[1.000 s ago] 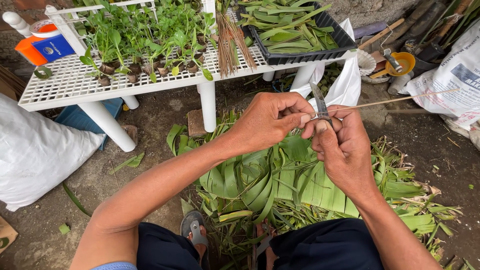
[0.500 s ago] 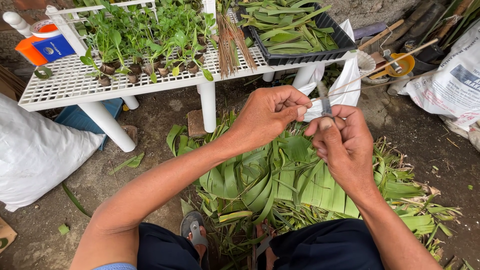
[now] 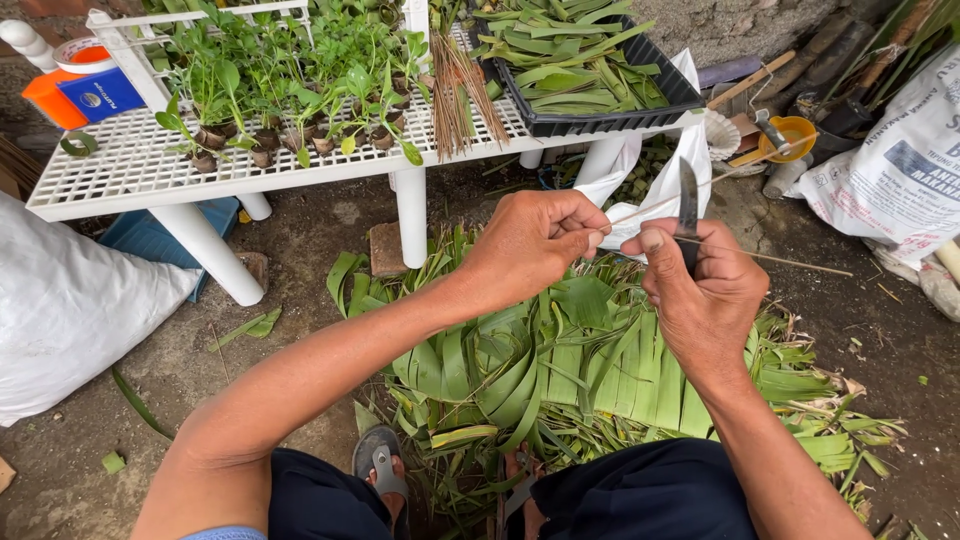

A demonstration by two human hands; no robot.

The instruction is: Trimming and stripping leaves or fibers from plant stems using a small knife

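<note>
My left hand pinches one end of a thin pale leaf midrib stick at chest height. My right hand grips a small dark knife, blade pointing up, with the thumb pressed near the stick where it crosses the blade. The stick's far end runs off to the right past my right hand. Both hands hover above a heap of green palm leaf strips on the ground in front of my knees.
A white slatted plastic table carries seedlings, a bundle of sticks and a black tray of cut leaves. White sacks lie left and right. An orange funnel sits by the wall. My sandalled foot is below.
The stick has slid further right through my hands, and the knife now stands more upright. Both hands stay in nearly the same spot.
</note>
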